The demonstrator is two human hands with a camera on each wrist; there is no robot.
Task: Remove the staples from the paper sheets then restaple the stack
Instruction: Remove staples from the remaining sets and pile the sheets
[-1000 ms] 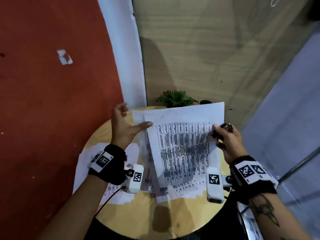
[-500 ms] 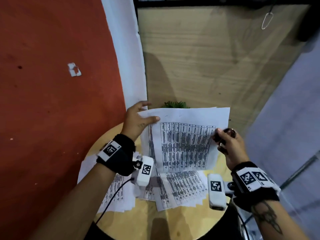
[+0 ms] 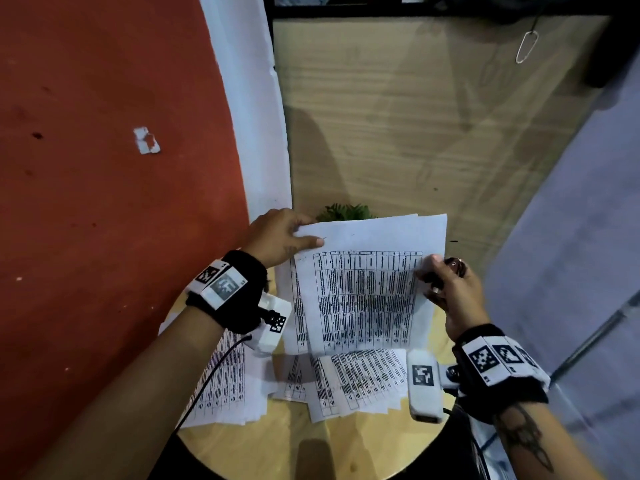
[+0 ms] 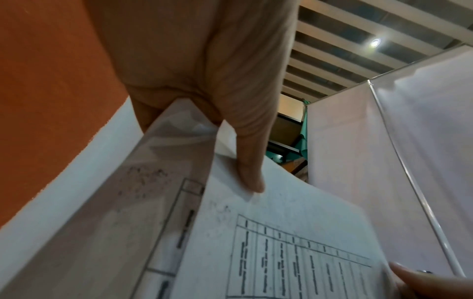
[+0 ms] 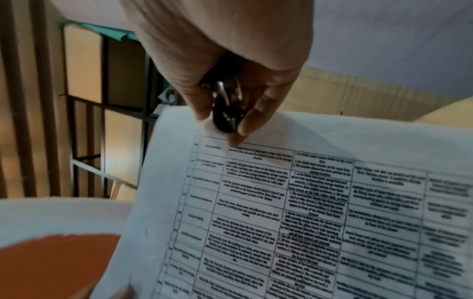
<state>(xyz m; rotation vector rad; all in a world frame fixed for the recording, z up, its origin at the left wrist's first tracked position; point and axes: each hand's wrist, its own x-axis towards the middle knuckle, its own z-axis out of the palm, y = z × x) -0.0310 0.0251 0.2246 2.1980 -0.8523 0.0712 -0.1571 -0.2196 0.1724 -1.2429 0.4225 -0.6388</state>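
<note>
A stack of printed paper sheets (image 3: 367, 292) is held upright above the round table. My left hand (image 3: 304, 233) pinches its top left corner, thumb (image 4: 249, 180) on the front page (image 4: 281, 232). My right hand (image 3: 436, 275) holds the right edge with its thumb while its fingers curl round a black and metal staple remover (image 5: 227, 109). The top page (image 5: 307, 202) carries a printed table. The remover's jaws are mostly hidden by my fingers. No stapler is in view.
More printed sheets (image 3: 363, 379) lie fanned on the wooden table (image 3: 346, 448), with another pile (image 3: 225, 386) under my left wrist. A small green plant (image 3: 346, 213) stands at the table's far edge. A red wall is on the left and a wood panel behind.
Both hands have lifted the sheets up off the table. My left hand went from lying on the page to pinching its top left corner.
</note>
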